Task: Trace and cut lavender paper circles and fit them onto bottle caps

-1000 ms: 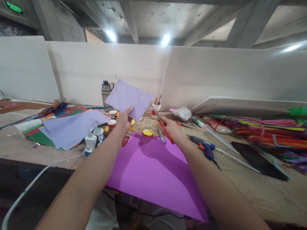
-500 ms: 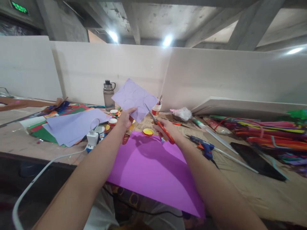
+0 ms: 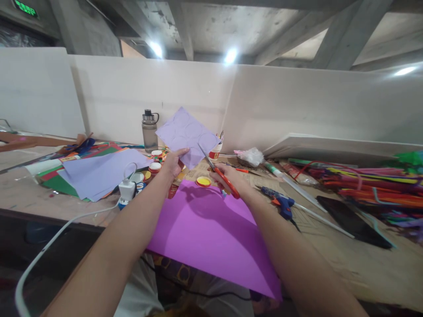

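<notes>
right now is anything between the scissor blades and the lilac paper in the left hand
Nothing visible. The scissors in the right hand already reach the lilac paper held up by the left hand.

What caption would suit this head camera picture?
Left hand lifts a lilac paper sheet with traced circles while right hand brings red-handled scissors to its edge.

One head-worn view, facing forward and down across the table [image 3: 363, 264], seemingly at arm's length

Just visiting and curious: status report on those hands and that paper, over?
Left hand holds lilac sheet up. Right hand grips red scissors, blades at sheet's edge. Purple sheet flat on table below; nothing blocking.
</notes>
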